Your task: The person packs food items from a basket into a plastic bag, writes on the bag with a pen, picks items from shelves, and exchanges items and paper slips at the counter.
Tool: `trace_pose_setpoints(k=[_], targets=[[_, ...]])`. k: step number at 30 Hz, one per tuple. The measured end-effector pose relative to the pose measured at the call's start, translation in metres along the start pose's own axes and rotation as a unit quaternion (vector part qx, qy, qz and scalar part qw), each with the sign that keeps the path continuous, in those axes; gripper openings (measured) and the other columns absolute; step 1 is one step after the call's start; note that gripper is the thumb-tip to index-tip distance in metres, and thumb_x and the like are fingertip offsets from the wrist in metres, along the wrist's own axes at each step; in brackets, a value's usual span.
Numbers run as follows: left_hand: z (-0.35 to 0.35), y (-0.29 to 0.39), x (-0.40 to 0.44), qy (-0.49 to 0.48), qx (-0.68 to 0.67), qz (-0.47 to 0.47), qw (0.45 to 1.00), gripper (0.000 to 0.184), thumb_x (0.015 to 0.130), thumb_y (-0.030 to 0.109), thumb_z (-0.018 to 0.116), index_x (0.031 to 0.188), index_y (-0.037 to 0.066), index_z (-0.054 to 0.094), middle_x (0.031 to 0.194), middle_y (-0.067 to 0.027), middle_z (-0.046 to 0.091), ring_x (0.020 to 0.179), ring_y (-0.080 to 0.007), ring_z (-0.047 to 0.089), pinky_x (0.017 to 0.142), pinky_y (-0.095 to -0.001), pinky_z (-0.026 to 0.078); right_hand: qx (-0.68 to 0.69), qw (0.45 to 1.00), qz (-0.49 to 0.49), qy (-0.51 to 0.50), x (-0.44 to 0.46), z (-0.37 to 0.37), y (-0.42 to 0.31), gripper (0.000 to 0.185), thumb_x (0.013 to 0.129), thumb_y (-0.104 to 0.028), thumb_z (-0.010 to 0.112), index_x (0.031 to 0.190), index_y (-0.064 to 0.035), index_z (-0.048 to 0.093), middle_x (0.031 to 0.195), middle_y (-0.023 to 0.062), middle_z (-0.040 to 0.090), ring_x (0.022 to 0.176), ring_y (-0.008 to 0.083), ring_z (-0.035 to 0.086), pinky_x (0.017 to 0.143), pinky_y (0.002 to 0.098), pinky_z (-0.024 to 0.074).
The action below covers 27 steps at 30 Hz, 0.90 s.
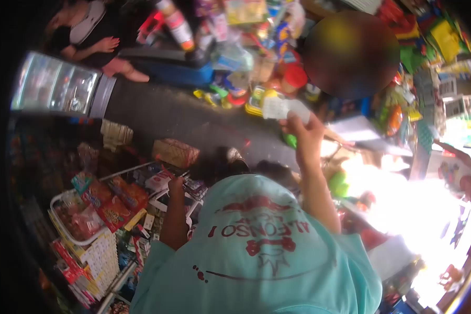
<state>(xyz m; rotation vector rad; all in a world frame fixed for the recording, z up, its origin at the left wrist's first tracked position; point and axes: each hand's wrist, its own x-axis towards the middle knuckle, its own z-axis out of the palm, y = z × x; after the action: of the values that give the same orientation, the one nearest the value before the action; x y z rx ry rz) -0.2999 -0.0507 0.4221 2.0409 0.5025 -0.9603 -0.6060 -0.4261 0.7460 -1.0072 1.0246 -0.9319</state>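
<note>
My right hand (302,128) reaches forward, its fingers pinching a white paper slip (275,108) with faint marks on it. A paler, blurred part of the slip lies close to my fingertips. Behind the paper, a yellow package (255,100) shows among crowded goods. My left hand (177,184) hangs low beside my teal shirt (267,261), near a counter (162,199) with small packets and boxes. Its fingers are dark and blurred, so their grip does not show.
A white basket (57,217) with red snack packs stands at the left. A glass display case (55,86) is beyond it. One person (86,31) is at the upper left, another (468,183) at the right. A cardboard box (175,153) sits by the dark floor (193,115).
</note>
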Motion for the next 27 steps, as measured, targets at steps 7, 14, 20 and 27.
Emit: trace_pose_setpoints(k=[7,14,20,27], targets=[[-0.030,-0.037,0.071,0.030,-0.001,0.121,0.992,0.029,0.073,0.024,0.064,0.086,-0.002,0.067,0.084,-0.0186,0.067,0.079,-0.0281,0.065,0.073,-0.0406,0.051,-0.012,0.992,0.042,-0.115,0.026,0.096,0.029,0.023,0.091,-0.009,0.065,0.109,0.0059,0.062,0.094,0.0128,0.070,0.077,0.0171,0.070,0.064,0.0244,0.0566],[-0.014,-0.023,0.074,0.159,-0.024,0.121,0.980,0.032,0.078,0.025,0.066,0.101,0.003,0.068,0.082,-0.0117,0.067,0.081,-0.0217,0.066,0.074,-0.0371,0.053,-0.037,0.971,0.108,-0.211,0.076,0.177,0.044,0.024,0.091,-0.007,0.062,0.113,0.0037,0.061,0.096,0.0104,0.068,0.078,0.0154,0.068,0.067,0.0248,0.0555],[-0.032,0.014,0.058,0.119,-0.084,0.175,0.974,0.006,0.083,0.011,0.065,0.086,0.006,0.063,0.077,-0.0017,0.060,0.069,-0.0173,0.062,0.062,-0.0324,0.052,-0.092,0.934,0.163,-0.304,0.131,0.245,0.063,0.024,0.090,-0.009,0.063,0.112,0.0021,0.060,0.096,0.0098,0.068,0.080,0.0177,0.069,0.068,0.0273,0.0555],[-0.028,-0.008,0.092,0.194,-0.202,0.225,0.933,0.031,0.063,0.007,0.079,0.090,0.012,0.066,0.082,-0.0059,0.062,0.078,-0.0234,0.063,0.066,-0.0361,0.054,-0.160,0.886,0.177,-0.397,0.172,0.335,0.099,0.021,0.091,-0.010,0.064,0.109,0.0022,0.064,0.092,0.0107,0.070,0.076,0.0171,0.070,0.065,0.0251,0.0566]])
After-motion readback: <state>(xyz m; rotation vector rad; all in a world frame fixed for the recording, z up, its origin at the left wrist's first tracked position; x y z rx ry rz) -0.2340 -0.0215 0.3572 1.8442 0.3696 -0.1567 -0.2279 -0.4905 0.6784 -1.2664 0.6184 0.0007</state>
